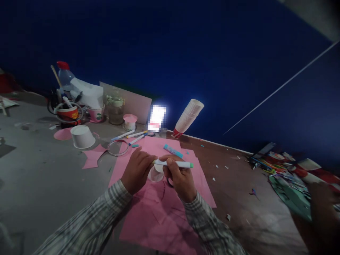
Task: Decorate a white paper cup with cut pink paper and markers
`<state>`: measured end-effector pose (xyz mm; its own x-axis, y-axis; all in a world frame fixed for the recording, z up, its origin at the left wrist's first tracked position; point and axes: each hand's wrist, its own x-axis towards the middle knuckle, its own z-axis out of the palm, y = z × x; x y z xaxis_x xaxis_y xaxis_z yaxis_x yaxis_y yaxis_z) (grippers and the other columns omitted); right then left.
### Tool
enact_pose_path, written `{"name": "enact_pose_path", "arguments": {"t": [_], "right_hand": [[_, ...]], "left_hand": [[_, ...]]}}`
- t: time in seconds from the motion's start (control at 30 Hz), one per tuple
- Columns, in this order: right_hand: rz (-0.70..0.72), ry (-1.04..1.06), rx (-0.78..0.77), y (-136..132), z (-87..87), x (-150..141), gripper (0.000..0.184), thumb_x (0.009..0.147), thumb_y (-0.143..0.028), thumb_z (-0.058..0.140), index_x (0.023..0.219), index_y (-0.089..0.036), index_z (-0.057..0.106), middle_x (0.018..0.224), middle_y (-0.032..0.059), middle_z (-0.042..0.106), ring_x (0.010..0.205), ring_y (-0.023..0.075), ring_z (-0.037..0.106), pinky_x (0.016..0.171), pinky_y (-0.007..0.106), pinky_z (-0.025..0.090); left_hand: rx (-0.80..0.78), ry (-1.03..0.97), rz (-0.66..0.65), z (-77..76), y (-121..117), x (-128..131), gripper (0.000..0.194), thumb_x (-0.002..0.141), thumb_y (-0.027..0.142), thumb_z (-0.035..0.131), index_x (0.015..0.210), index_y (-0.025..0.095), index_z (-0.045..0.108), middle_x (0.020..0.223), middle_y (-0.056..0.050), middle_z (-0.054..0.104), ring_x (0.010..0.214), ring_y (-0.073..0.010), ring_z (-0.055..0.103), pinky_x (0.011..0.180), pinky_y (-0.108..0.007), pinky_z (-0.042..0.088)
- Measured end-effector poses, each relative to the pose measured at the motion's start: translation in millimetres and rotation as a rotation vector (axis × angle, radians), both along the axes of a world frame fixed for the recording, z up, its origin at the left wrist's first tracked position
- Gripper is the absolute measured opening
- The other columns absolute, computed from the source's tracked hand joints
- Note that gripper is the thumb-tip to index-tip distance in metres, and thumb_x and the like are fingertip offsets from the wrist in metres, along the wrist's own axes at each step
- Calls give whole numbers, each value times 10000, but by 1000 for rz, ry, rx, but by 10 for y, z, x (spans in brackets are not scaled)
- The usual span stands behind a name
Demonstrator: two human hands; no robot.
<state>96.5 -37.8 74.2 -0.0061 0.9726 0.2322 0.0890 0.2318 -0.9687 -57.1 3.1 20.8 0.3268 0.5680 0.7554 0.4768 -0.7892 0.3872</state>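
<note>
My right hand [183, 180] is closed round a white marker [183, 164] with a green end. The marker lies nearly level across the fingers, its other end reaching toward my left hand [139, 171]. That hand has its fingers curled against a small white paper cup [156, 174], which sits between both hands and is partly hidden by them. Under the cup are sheets of pink paper [159, 226], overlapping one another. A dark curved loop shows beside my right hand, mostly covered. Just beyond the hands lies a light blue glue stick [172, 151].
Several markers [138, 134] and a tape ring [117, 147] lie beyond my left hand. An upturned white tub [83, 137], a glass jar [115, 110] and a pen pot [68, 113] stand left. A tall stack of paper cups [189, 117] leans at the wall. Clutter [289, 170] lies right.
</note>
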Motion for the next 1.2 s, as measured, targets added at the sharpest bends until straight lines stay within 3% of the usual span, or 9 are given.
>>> {"name": "enact_pose_path", "arguments": {"t": [0.33,0.47,0.6,0.73,0.8,0.87,0.97,1.1,1.2], "right_hand": [[92,178,-50,-138,-32,-33,351,908,-454,487,836,-160,665,465,-53,453,441,87,389,454,219,303],[111,188,-50,-183,-44,-64,379,920,-467,469,832,-160,672,478,-47,466,444,83,384,454,214,298],[134,190,-90,-150,-25,-44,386,902,-494,486,830,-159,664,478,-44,488,431,76,386,422,192,284],[147,175,-175,-35,-9,186,382,878,-503,514,883,-149,656,489,-41,519,394,74,377,389,194,284],[80,134,-118,82,-13,387,371,893,-487,495,941,-154,652,532,-34,545,421,85,421,413,208,338],[-18,-50,-1,257,-39,603,317,890,-434,522,983,-163,658,622,-12,599,536,112,523,513,237,434],[-58,-487,109,603,-130,853,285,864,-354,551,1053,-170,658,903,66,709,809,188,648,757,340,521],[79,-1112,171,1085,-302,953,365,898,-227,480,1242,-144,573,1323,144,583,1232,232,531,1045,397,400],[149,-1368,102,1387,-422,910,430,879,-176,511,1306,-123,522,1368,159,537,1302,251,460,1078,388,359]], "left_hand": [[292,79,133,112,-177,1,100,886,139,476,923,197,548,636,15,593,605,-158,540,893,-414,344],[268,27,191,109,-262,38,91,889,131,471,871,192,537,589,29,577,565,-146,543,775,-371,293],[247,8,171,88,-265,68,99,920,180,458,901,197,554,600,26,599,565,-142,548,796,-374,285],[96,-28,122,24,-152,53,361,980,409,284,1095,212,564,828,-46,687,762,-198,629,944,-435,270],[21,-84,198,-28,-56,12,487,966,496,212,1176,196,532,956,-95,678,925,-243,618,947,-442,297],[-88,-182,320,-90,52,-41,374,959,402,311,1146,182,549,968,-94,663,903,-233,612,894,-417,350],[-115,-241,432,-182,198,-120,191,887,224,427,902,193,614,898,-72,670,907,-240,618,899,-420,353],[-140,-200,477,-255,315,-213,204,860,177,434,829,216,632,887,-53,674,934,-238,619,940,-438,328],[-143,-209,558,-273,371,-294,199,872,194,431,836,217,626,918,-61,679,947,-243,616,962,-447,311]]}}
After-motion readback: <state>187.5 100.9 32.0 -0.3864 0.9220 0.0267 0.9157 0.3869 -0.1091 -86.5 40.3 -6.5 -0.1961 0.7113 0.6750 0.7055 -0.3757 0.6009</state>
